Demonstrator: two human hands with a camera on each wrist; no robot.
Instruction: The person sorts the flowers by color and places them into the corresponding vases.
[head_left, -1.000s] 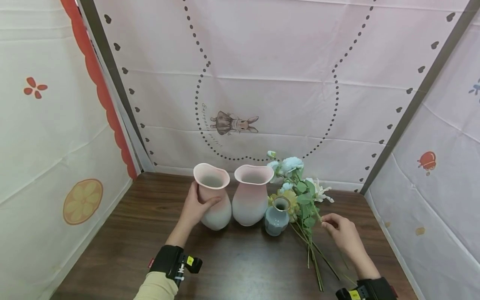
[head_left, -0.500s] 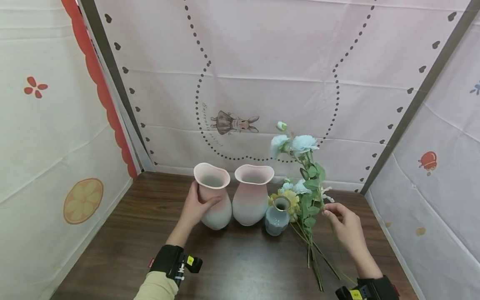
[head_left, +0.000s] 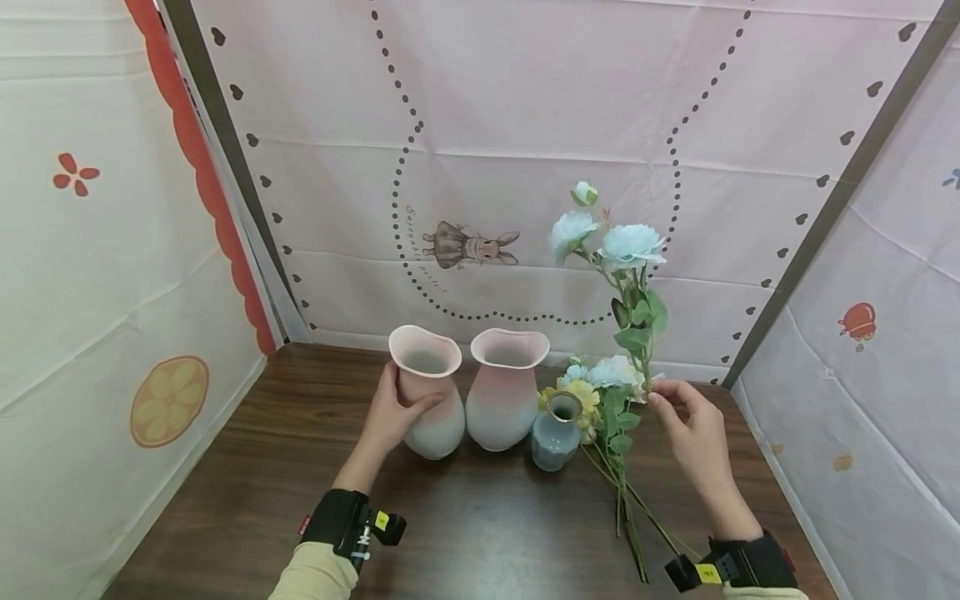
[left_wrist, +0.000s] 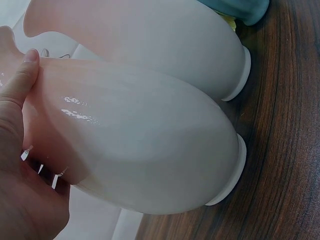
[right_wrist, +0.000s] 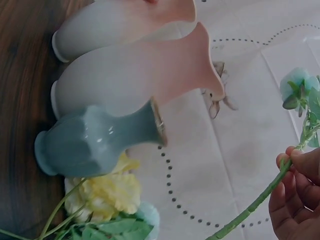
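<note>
My left hand [head_left: 392, 417] grips the neck of the left pink-and-white vase [head_left: 433, 417], its thumb across the front; the vase stands upright on the table. In the right wrist view my right hand [right_wrist: 302, 192] pinches the green stem [right_wrist: 255, 205] of an artificial flower. Its pale blue blooms [head_left: 632, 246] rise above the table in the head view, stem roughly upright. Beside the left vase stands a second pink-and-white vase [head_left: 502, 408]. A small blue-grey vase [head_left: 555, 437] is to its right. More flowers, among them a yellow one [head_left: 583, 398], lie behind and right of it.
The dark wooden table [head_left: 450, 525] holds everything. Loose stems [head_left: 630, 533] stretch toward its front right. A printed cloth [head_left: 555, 100] hangs at the back, with further cloth walls [head_left: 75, 292] on both sides.
My right hand has raised the blue flower from among the other flowers, lifting its blooms well up against the back cloth. My left hand keeps its hold on the left vase.
</note>
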